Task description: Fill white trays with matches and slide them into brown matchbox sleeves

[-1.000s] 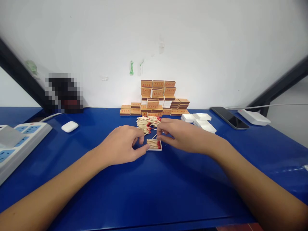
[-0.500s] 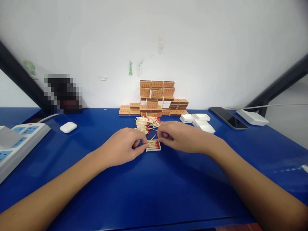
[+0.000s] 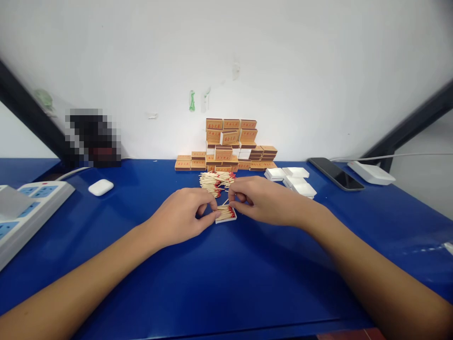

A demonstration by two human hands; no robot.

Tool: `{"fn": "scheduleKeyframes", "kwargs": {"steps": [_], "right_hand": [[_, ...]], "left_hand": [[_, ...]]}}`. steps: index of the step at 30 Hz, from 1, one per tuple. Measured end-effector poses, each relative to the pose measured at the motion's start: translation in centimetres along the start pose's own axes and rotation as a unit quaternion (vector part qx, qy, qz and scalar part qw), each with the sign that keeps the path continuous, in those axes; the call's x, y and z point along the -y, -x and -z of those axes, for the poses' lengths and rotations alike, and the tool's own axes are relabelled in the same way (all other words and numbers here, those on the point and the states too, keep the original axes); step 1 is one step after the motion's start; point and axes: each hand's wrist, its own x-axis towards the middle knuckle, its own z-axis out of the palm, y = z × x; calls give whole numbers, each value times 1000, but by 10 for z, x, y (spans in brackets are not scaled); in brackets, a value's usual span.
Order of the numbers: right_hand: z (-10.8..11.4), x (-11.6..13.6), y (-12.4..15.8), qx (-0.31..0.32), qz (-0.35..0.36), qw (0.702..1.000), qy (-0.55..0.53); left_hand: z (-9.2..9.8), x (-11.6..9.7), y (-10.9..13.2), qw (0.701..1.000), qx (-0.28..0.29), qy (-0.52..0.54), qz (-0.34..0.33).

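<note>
A small white matchbox tray (image 3: 226, 220) lies on the blue table, filled with red-tipped matches (image 3: 225, 213). The fingers of my left hand (image 3: 186, 212) are closed at its left end, thumb and fingertips gripping the tray. At the tray's back right corner, my right hand (image 3: 264, 200) has thumb and index finger pinched together on a single match (image 3: 225, 201); its head end is hidden by the fingertips. Just behind the tray spreads a heap of loose matches (image 3: 212, 182), their red heads mostly toward the right and partly covered by my right hand.
Orange matchboxes (image 3: 222, 153) are stacked against the wall. White trays (image 3: 299, 184) lie right of my right hand, with a black phone (image 3: 338, 174) and a white box (image 3: 371, 173) beyond. On the left are a white earbud case (image 3: 101, 187) and a power strip (image 3: 42, 203).
My right hand has shifted slightly left, its fingertips now covering the head end of the loose match behind the tray. The tray has turned slightly; my left hand stays at its end.
</note>
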Motion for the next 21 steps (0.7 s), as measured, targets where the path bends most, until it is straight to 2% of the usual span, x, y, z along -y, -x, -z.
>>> {"fn": "scheduleKeyframes", "kwargs": {"steps": [7, 14, 21], "right_hand": [[-9, 8, -3, -2, 32, 999, -34], [-9, 11, -3, 15, 19, 999, -28], [-7, -2, -6, -22, 7, 1000, -9]], "left_hand": [[-2, 1, 0, 999, 15, 30, -19], [7, -4, 2, 1000, -14, -18, 7], [1, -3, 3, 1000, 23, -13, -17]]}}
